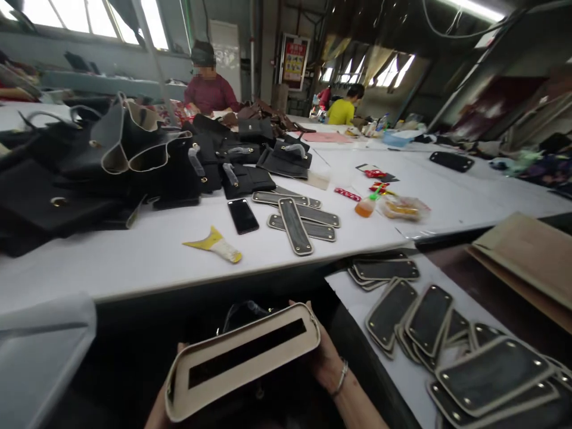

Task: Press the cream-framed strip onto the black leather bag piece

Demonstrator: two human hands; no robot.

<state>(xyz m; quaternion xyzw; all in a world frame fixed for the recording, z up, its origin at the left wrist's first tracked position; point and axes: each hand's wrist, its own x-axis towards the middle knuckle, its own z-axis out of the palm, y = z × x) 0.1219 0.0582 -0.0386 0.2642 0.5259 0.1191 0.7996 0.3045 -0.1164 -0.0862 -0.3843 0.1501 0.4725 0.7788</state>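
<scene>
In front of me a black handbag (pixel 243 368) is held between my two hands, tilted, its cream-edged rectangular bottom turned up. A long dark slot runs across that bottom panel. My right hand (pixel 325 353) grips the right end, and a bracelet circles the wrist. At the left end my left hand (pixel 180 348) is mostly hidden behind the bag, with only a fingertip and part of the forearm showing. A handle (pixel 245 311) with gold-coloured fittings shows just beyond the bag. To the right, dark studded base panels (pixel 494 372) with pale edges lie in overlapping piles.
Black bags (pixel 152 158) crowd the table's left side. A phone (pixel 242 215), a yellow-and-white wrapped piece (pixel 214 244), more studded panels (pixel 295 226) and an orange glue bottle (pixel 365 207) lie on the white table (pixel 152 271). Cardboard (pixel 531 268) stands right. Other people work farther back.
</scene>
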